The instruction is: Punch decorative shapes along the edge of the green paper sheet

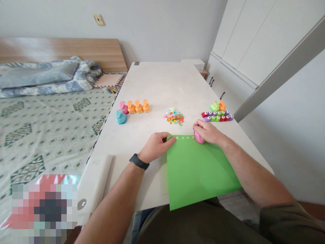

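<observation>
A large green sheet of paper (200,173) lies at the near end of the white table, its near edge hanging over. Several small shapes are cut through it along its far edge. My left hand (159,145) pinches the sheet's far left corner between thumb and fingers. Closed over a pink craft punch (199,136), my right hand (207,130) has it at the far edge of the paper, right of the cut shapes. Part of the punch is hidden under my fingers. A paler sheet (164,176) shows beneath the green one.
Colourful paper cutouts (174,117) lie in a pile beyond the sheet. Orange punches (138,107), a pink one and a blue punch (121,117) stand at left. Small punches (218,116) line the right side. A long white device (95,184) sits at the near left edge.
</observation>
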Tool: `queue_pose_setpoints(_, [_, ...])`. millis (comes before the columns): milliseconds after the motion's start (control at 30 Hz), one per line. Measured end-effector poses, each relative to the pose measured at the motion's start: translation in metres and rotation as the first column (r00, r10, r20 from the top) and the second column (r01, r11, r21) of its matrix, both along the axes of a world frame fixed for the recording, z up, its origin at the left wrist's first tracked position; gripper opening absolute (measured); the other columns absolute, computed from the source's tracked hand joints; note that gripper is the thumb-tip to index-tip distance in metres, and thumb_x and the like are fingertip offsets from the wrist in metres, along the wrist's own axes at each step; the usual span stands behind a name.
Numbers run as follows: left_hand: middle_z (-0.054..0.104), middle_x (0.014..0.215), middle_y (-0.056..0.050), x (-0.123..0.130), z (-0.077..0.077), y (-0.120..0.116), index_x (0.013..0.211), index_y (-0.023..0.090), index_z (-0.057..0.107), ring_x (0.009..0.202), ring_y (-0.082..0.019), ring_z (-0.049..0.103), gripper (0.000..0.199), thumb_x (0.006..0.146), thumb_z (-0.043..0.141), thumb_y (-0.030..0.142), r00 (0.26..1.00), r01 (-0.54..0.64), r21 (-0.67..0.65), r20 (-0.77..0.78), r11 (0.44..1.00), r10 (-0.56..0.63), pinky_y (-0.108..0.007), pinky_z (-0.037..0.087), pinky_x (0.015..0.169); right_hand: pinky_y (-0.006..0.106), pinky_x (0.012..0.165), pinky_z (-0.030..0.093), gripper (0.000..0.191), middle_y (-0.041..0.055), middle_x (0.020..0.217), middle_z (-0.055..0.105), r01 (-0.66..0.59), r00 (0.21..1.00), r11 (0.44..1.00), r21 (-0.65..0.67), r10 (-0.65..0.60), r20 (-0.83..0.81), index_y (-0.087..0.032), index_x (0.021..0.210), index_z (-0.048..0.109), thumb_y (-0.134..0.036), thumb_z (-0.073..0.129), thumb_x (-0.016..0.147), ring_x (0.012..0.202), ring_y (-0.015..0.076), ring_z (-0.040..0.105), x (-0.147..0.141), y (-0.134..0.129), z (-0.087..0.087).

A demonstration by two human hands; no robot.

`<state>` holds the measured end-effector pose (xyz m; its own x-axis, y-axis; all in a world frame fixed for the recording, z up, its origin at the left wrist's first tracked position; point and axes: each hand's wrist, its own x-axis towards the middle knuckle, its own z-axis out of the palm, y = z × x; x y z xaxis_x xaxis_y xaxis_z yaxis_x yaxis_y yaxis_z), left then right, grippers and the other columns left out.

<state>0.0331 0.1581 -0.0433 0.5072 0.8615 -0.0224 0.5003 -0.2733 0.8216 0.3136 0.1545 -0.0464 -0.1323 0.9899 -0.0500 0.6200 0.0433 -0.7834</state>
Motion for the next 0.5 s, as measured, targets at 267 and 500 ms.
queue_pose_setpoints(267, [0.045, 0.063, 0.003, -0.0001, -0.0002, 0.0003, 0.072, 0.015, 0.061, 0.059, -0.010, 0.037, 0.047, 0.095, 0.053, 0.055, 1.000, 0.010, 0.015, -0.005, 1.000, -0.010, -0.025, 0.025, 0.053, 0.029, 0.070, 0.051, 0.022, 0.0011, 0.080, 0.076, 0.018, 1.000, 1.000, -0.012, -0.018, 0.010, -0.025, 0.093, 0.059, -0.043, 0.049, 0.100, 0.075, 0.0193, 0.073, -0.0025, -0.0011, 0.0016])
queue_pose_setpoints(500, [0.047, 0.063, 0.003, 0.0001, -0.0004, 0.0010, 0.072, 0.015, 0.062, 0.059, -0.010, 0.037, 0.046, 0.095, 0.054, 0.055, 1.000, 0.006, 0.011, -0.006, 1.000, -0.006, -0.025, 0.025, 0.053, 0.028, 0.068, 0.052, 0.024, 0.0014, 0.077, 0.076, 0.027, 1.000, 0.998, -0.058, -0.027, -0.006, -0.024, 0.095, 0.057, -0.045, 0.046, 0.101, 0.078, 0.0203, 0.075, -0.0052, -0.0038, 0.0056])
